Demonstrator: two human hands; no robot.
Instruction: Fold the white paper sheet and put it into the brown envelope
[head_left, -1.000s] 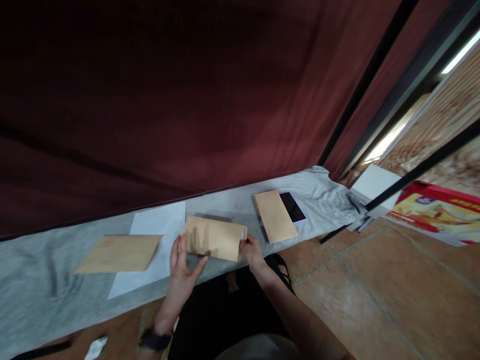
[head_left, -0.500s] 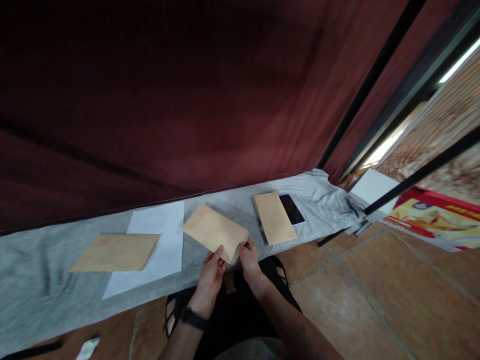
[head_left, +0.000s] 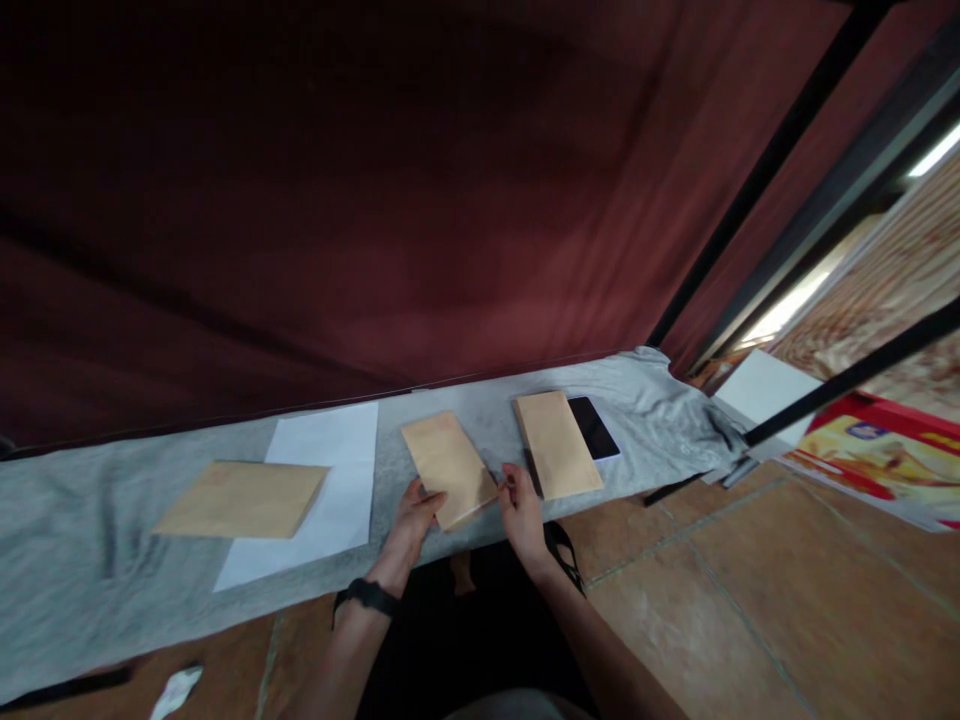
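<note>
A brown envelope (head_left: 451, 465) lies tilted at the middle of the grey cloth, its near end towards me. My left hand (head_left: 415, 512) grips its lower left edge, thumb on top. At its lower right corner is my right hand (head_left: 519, 500), fingers curled together; whether they pinch the corner is too small to tell. Right of the hands, a stack of brown envelopes (head_left: 559, 445) partly covers a dark tablet or phone (head_left: 594, 428). Another brown envelope (head_left: 244, 499) rests at the left, partly over white paper (head_left: 349, 480).
Grey cloth (head_left: 60, 540) covers the long narrow surface, with a dark red curtain (head_left: 450, 200) behind it. Black poles, a white board (head_left: 769, 392) and a red and yellow box (head_left: 885, 455) are at the right. A white scrap (head_left: 177, 692) lies on the tiled floor.
The middle envelope has turned to a steeper angle. My left hand has shifted to its left edge, and my right hand has moved slightly right. The view has shifted a little.
</note>
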